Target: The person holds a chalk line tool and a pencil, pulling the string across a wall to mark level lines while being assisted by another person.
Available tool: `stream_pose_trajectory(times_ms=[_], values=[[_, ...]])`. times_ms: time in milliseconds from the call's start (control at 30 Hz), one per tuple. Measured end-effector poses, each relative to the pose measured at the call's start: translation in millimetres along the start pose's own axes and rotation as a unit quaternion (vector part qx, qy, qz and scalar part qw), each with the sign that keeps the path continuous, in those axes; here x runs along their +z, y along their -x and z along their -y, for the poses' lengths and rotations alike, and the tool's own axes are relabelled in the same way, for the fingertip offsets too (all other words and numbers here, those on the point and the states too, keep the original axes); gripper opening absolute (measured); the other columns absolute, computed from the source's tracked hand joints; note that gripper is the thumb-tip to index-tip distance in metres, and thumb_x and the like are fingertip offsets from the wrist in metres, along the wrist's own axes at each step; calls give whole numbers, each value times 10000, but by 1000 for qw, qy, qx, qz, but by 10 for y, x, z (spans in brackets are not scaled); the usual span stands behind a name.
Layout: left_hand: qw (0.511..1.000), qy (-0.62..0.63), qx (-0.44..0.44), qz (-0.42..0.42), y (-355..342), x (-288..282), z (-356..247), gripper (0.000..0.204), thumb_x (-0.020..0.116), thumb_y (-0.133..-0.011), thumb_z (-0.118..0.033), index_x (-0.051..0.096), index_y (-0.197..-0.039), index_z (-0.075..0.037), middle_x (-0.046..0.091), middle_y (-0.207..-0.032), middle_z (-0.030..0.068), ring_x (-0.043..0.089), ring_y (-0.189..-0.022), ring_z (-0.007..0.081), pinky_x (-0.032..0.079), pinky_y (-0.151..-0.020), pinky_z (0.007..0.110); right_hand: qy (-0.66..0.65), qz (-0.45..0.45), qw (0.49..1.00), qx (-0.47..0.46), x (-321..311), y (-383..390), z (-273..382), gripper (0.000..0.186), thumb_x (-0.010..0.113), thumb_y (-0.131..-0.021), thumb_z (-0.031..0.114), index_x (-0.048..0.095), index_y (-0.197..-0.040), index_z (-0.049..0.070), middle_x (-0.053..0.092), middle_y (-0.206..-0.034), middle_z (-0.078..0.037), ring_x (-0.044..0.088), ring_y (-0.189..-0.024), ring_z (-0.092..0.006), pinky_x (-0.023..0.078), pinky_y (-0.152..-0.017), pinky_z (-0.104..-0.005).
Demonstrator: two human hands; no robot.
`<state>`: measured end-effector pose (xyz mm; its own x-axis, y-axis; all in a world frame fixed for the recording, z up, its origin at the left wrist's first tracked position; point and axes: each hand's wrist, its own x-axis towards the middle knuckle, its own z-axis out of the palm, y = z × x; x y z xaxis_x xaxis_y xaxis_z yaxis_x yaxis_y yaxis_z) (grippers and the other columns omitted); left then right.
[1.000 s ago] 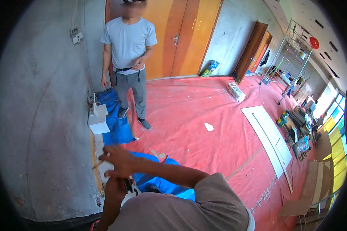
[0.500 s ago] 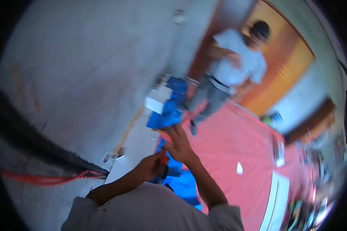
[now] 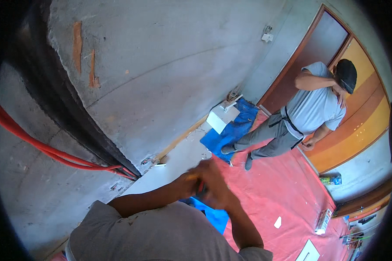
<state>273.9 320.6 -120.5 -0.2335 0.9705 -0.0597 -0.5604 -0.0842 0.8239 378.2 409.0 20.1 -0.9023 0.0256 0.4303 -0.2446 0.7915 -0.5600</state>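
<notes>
Grey wall (image 3: pixel 161 65) close left (red floor (image 3: pixel 287 195) open)

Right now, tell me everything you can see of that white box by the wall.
The white box is a small rectangular block with plain, smooth, matt faces; whether it is cardboard, foam or plastic cannot be told. It stands on the floor at the foot of the grey concrete wall, with its far side on or against the edge of the blue tarp. Something small and pale lies on its top, too small to make out. No hand touches it; a standing person is just beyond it.
</notes>
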Motion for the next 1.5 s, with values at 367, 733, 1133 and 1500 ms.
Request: stream_pose_trajectory(times_ms=[367, 733, 1133, 1500], values=[[993, -82, 20, 78, 40, -361, 120, 358, 591, -1025, -369, 549, -1275, -116, 637, -1029, 51, 663, -1004, 184, 574, -849, 348, -31, -50, 998, 5, -26, -102, -72, 730, 555, -864, 675, 604, -1265, 67, 541, -1163, -210, 506, -1118, -389, 388, -972, -492], [959, 173, -218, 48, 77, 134, -640, 386, 548, -1046, -401, 574, -1263, -83, 638, -1137, 65, 642, -1041, 209, 549, -908, 362, 29, -114, 986, 121, -128, -80, -406, 796, 592, -822, 699, 593, -1309, 70, 541, -1198, -235, 520, -1139, -401, 393, -948, -520], [939, 201, -278, -15, 98, 78, -445, 443, 679, -966, -290, 539, -1335, -91, 605, -1234, 84, 621, -1125, 198, 534, -956, 364, 29, -101, 990, 92, -202, -150, -306, 751, 535, -872, 679, 606, -1285, 56, 544, -1194, -246, 520, -1152, -415, 420, -968, -513], [924, 258, -253, 128, -24, -199, -253, 368, 606, -993, -274, 530, -1280, -57, 581, -1252, 119, 560, -1241, 232, 492, -1032, 442, 44, -83, 989, 110, -201, -136, -493, 731, 550, -882, 658, 598, -1284, 50, 532, -1172, -248, 520, -1138, -416, 420, -986, -501]])
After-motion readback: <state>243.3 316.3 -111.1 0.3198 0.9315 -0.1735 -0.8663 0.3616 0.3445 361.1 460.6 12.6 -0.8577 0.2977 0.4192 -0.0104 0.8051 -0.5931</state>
